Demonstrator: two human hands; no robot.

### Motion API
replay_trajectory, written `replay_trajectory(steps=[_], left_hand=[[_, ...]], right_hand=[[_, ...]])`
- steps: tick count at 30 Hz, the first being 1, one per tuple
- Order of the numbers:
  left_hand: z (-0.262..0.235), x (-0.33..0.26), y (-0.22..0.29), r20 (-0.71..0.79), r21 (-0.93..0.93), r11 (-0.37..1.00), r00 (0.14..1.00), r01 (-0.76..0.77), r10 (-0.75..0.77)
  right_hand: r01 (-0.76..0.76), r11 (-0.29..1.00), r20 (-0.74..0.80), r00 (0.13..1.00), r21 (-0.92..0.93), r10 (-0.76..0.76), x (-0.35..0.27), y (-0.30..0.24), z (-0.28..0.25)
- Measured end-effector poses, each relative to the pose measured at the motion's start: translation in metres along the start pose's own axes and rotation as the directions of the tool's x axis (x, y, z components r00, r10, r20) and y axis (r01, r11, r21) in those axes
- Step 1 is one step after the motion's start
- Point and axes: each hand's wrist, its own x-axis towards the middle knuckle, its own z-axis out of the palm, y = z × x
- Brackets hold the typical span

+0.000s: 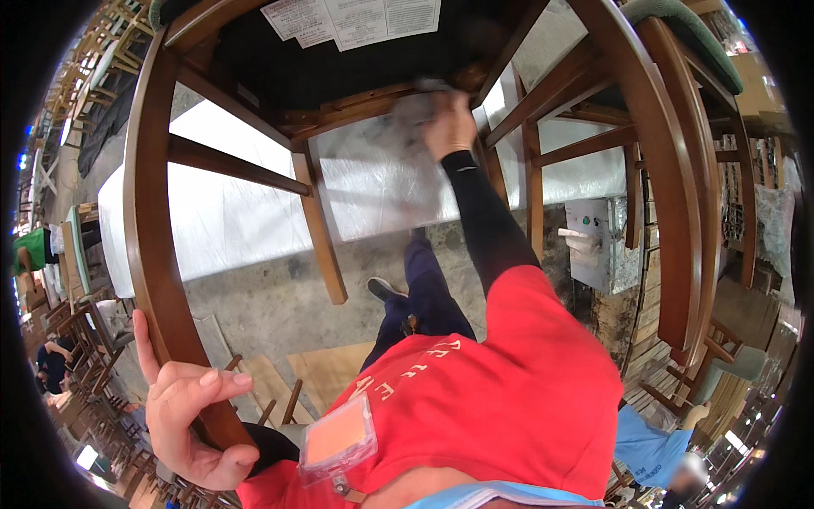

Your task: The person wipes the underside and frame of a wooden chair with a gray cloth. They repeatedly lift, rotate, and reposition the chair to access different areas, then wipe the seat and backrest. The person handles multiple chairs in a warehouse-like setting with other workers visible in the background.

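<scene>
A brown wooden chair (151, 195) is tipped so that its black underside (339, 72) faces me, with white printed labels (365, 24) on it. My left hand (191, 416) curls loosely around the end of the chair's left leg, one finger stretched up along the wood. My right hand (452, 129) reaches to the far side of the frame. Bunched in it is a grey cloth (415, 109), smeared by motion, against or close to the wooden rail below the underside. Whether the cloth touches the wood I cannot tell.
Shiny plastic sheeting (229, 212) covers a surface behind the chair. Another chair with a green seat edge (691, 42) stands close on the right. A grey control box (591, 242) is below it. People (653, 445) and stacked chair parts fill the sides.
</scene>
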Motion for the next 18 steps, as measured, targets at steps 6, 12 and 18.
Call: replay_trajectory(steps=[6, 12, 18], left_hand=[[0.003, -0.002, -0.003, -0.022, -0.01, 1.0, 1.0, 0.007, -0.007], [-0.005, -0.002, -0.006, 0.03, -0.013, 1.0, 1.0, -0.005, 0.005], [0.001, -0.01, -0.006, -0.004, -0.052, 0.999, 1.0, 0.014, -0.014]], right_hand=[[0.037, 0.998, -0.379, 0.924, -0.042, -0.05, 0.027, -0.009, -0.05], [-0.284, 0.916, -0.26, 0.897, 0.284, 0.358, -0.028, 0.034, 0.015], [0.041, 0.975, -0.619, 0.778, 0.22, 0.107, 0.019, -0.012, -0.024]])
